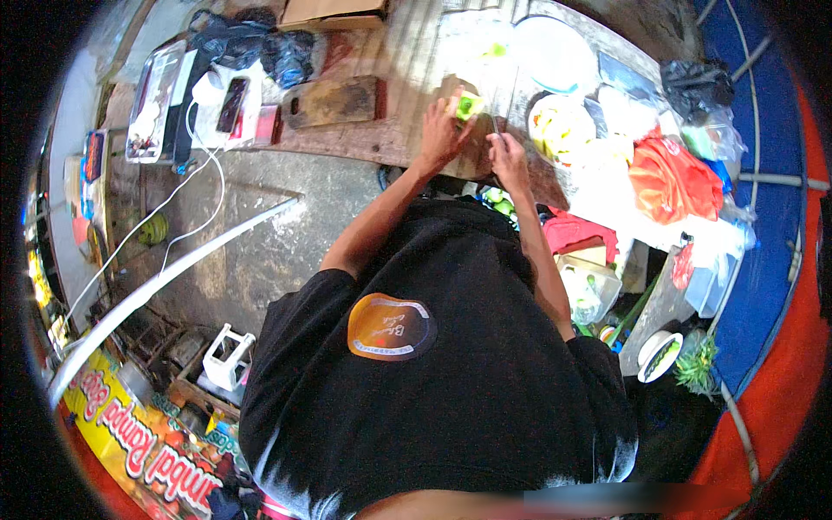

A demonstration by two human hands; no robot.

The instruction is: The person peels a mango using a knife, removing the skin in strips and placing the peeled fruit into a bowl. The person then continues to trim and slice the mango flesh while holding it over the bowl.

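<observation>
My left hand (pixel 445 130) presses a cut piece of green fruit or vegetable (pixel 468 105) against a brown board (pixel 478 162) on the wooden table. Its exact kind is hard to tell. To the right, my right hand (pixel 508 156) grips a knife (pixel 496 123), whose thin blade points away from me, apart from the green piece. Pale yellow pieces fill a round container (pixel 562 130) right of the knife. Farther back lie a large white round tray or lid (pixel 552 55) and a small green piece (pixel 497 49), both washed out by glare.
Left on the table are a wooden chopping board (pixel 335 103), a phone (pixel 233 105), a clear box (pixel 153 107) and black plastic bags (pixel 253 45). An orange-red plastic bag (pixel 676 175) stands right. Green produce (pixel 500 200) shows below the table edge. A white cable (pixel 223 175) hangs left.
</observation>
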